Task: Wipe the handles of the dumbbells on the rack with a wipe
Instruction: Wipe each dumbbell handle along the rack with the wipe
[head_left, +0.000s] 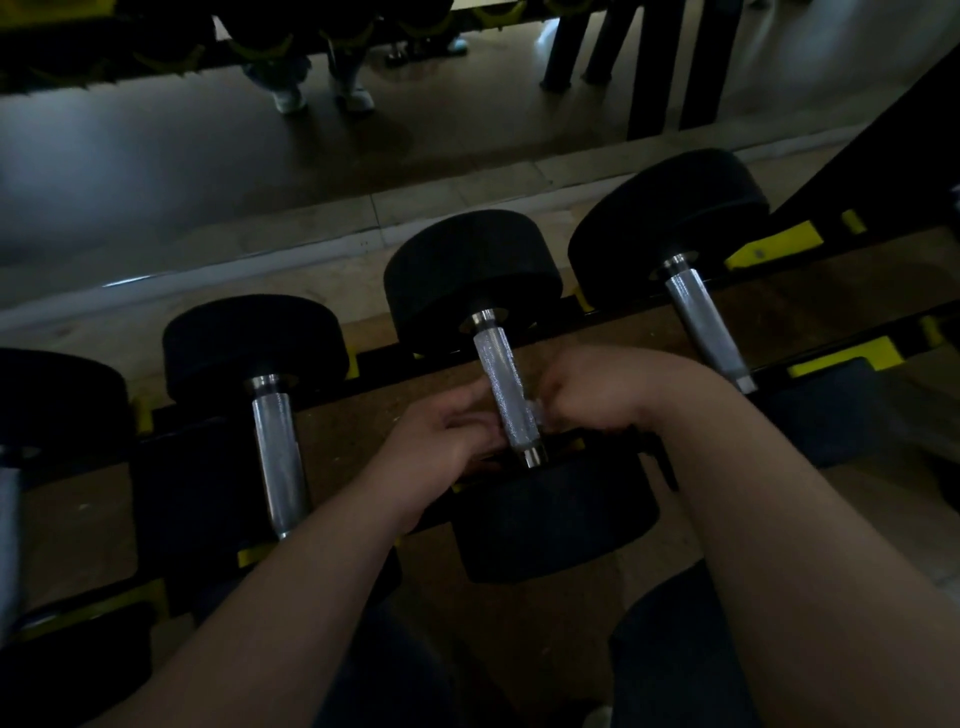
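At frame centre, a knurled silver handle (506, 395) joins round black heads on the black-and-yellow rack (841, 359). The left hand (447, 439) curls its fingers against the handle; the right hand (597, 389) pinches a pale wipe (535, 408) beside it.

Only a small pale scrap of wipe (535, 408) peeks out between the middle black dumbbell's knurled silver handle (501, 384) and the curled fingers of the right hand (597, 389), which pinch it; the rest is tucked out of sight. The left hand (447, 441) has its fingertips behind that handle (whether they grip anything cannot be told). The left forearm (311, 571) covers the near head of the neighbouring black dumbbell (254, 343). The leftmost dumbbell (57, 400) is cut by the picture's edge, its handle blurred. Pale shoes (291, 98) at the top are dim and smeared.
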